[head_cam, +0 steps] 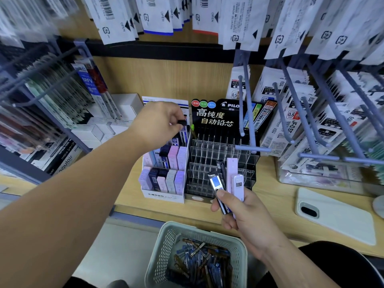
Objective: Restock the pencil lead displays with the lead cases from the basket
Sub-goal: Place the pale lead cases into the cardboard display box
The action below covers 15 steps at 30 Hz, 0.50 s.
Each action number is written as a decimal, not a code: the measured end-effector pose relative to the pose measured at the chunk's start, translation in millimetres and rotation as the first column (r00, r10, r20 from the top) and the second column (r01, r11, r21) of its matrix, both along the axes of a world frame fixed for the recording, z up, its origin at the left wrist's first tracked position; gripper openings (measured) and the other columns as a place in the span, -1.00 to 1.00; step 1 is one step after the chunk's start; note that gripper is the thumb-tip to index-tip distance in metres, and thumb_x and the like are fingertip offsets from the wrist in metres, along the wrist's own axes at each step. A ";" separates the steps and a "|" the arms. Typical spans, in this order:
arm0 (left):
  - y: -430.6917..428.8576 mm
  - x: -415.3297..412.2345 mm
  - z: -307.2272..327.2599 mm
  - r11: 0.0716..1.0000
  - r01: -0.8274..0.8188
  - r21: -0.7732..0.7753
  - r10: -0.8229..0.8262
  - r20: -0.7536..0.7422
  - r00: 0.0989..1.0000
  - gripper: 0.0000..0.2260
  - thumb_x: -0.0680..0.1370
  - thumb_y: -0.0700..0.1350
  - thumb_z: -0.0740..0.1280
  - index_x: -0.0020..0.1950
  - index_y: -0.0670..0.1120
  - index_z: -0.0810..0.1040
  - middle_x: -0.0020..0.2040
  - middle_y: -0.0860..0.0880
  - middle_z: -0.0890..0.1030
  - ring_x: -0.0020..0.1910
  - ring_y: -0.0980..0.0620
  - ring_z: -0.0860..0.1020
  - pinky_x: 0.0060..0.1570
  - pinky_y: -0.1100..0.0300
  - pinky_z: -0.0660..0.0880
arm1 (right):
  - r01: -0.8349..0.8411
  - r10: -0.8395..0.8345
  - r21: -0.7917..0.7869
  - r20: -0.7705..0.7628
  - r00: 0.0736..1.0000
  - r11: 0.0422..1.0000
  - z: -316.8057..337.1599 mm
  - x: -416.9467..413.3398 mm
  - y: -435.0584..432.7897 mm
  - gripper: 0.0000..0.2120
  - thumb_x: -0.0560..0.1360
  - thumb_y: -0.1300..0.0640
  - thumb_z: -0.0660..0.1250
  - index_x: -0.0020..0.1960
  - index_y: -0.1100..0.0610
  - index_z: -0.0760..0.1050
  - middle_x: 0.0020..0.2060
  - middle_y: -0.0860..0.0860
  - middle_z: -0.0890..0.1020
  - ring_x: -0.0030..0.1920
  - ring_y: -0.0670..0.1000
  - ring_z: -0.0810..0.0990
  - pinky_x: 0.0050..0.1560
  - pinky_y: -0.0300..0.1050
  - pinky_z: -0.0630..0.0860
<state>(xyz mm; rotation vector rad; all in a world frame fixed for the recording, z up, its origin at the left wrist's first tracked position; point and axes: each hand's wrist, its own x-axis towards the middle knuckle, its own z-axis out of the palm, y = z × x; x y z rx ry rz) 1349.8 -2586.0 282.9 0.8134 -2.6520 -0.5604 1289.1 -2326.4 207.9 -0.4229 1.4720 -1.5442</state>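
Reaching left hand (160, 123) pinching dark case (182, 122)

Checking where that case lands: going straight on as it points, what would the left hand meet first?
Probably the back-row cases of the MONO display, just below the dark case the left hand pinches; depth unclear.

Place: stationery shop, retail shelving.
Pegs: hook rails (250, 121) w/ hanging refill packs (293, 125), barcodes on pkg backs.
Displays: branded Pilot rack (216, 117) & Mono lead box (164, 195) on wood shelf (272, 192).

lead cases (199, 265) heaped in mesh basket (162, 251) | others upright in white display (164, 196)
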 end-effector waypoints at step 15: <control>9.5 -4.0 -29.8 0.943 -0.026 -0.331 0.042 0.042 0.998 -0.84 0.44 -0.12 0.44 0.01 -0.05 0.60 -0.12 0.00 0.52 -0.09 -0.14 0.55 -0.21 0.06 0.49 | -0.009 0.009 0.006 -0.005 1.000 1.000 -0.4 -0.2 -1.6 -0.91 0.61 0.18 0.31 -0.05 0.19 0.50 -0.28 0.12 0.61 -0.47 -0.02 0.28 -0.39 -0.13 0.34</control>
